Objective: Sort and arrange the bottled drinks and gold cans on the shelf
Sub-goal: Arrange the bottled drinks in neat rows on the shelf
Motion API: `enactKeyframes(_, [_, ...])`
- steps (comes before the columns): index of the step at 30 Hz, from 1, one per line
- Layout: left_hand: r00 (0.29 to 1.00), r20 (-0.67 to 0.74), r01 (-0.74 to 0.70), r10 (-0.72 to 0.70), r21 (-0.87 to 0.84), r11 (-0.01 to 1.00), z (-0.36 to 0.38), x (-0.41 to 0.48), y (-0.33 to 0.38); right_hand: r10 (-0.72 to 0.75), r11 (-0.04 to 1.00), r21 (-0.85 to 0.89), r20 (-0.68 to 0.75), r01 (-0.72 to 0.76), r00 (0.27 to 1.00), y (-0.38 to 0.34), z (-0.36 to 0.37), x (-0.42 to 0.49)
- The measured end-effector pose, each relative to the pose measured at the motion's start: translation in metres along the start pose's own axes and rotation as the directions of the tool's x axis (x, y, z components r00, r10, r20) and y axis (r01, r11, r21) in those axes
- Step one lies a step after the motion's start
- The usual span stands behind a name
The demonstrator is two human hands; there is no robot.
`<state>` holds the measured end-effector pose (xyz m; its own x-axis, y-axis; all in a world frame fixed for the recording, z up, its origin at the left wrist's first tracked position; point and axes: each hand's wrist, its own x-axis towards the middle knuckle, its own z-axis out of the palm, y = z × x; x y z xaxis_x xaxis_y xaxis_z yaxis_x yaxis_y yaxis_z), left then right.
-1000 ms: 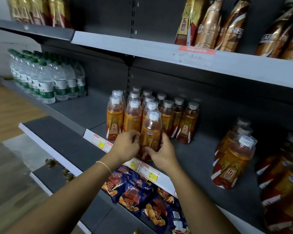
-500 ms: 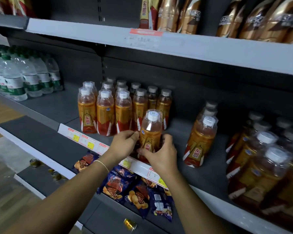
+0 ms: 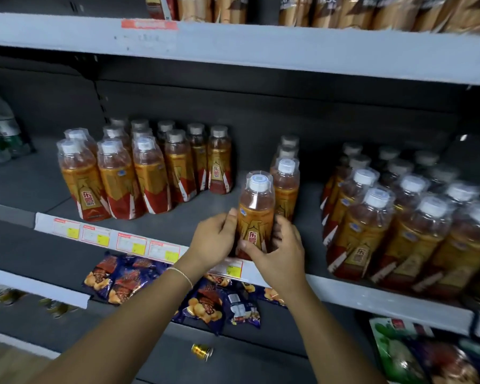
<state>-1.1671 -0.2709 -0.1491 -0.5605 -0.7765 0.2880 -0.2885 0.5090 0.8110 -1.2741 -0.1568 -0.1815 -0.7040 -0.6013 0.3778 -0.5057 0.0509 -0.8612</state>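
Observation:
An orange drink bottle (image 3: 256, 206) with a white cap stands upright at the front edge of the middle shelf (image 3: 372, 296). My left hand (image 3: 212, 239) grips its left side and my right hand (image 3: 277, 252) grips its lower right side. Directly behind it a short row of the same bottles (image 3: 286, 178) runs toward the back. A group of several matching bottles (image 3: 139, 170) stands to the left, and a larger group (image 3: 399, 217) to the right. One gold can (image 3: 202, 351) lies on its side on the lower shelf.
Gold and brown bottles (image 3: 344, 9) line the top shelf. Green-capped water bottles (image 3: 0, 134) stand at the far left. Blue snack bags (image 3: 205, 303) lie on the shelf below, green packets (image 3: 396, 353) at the lower right, more gold cans (image 3: 9, 295) at the lower left.
Both hands have carried the held bottle to the right, away from the left group, to the front of the short row. The view has shifted rightward.

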Motion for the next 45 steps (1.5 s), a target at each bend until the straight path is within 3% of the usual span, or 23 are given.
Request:
enactKeyframes(6, [0.992,0.107,-0.061,0.061,-0.004,0.998,0.015,0.001,0.003,0.101,0.995,0.013,0.0,-0.101,0.995,0.004,-0.016,-0.004])
enactKeyframes(15, [0.976,0.157,-0.149,0.148,-0.007,0.989,0.027,0.005,0.006,0.098,0.994,-0.035,-0.065,-0.101,0.993,0.002,-0.026,-0.004])
enactKeyframes(28, [0.99,0.121,-0.064,0.065,-0.005,0.998,0.032,0.004,0.012,0.081,0.995,-0.062,-0.043,-0.083,0.996,0.01,-0.028,0.004])
enactKeyframes(36, [0.995,0.098,0.024,-0.013,-0.119,0.993,0.037,0.001,0.014,0.055,0.997,-0.051,-0.043,-0.057,0.998,0.013,-0.028,0.002])
enactKeyframes(45, [0.997,0.056,0.058,-0.047,-0.232,0.971,0.04,0.035,0.021,0.055,0.983,-0.17,-0.106,-0.072,0.993,0.008,-0.027,-0.004])
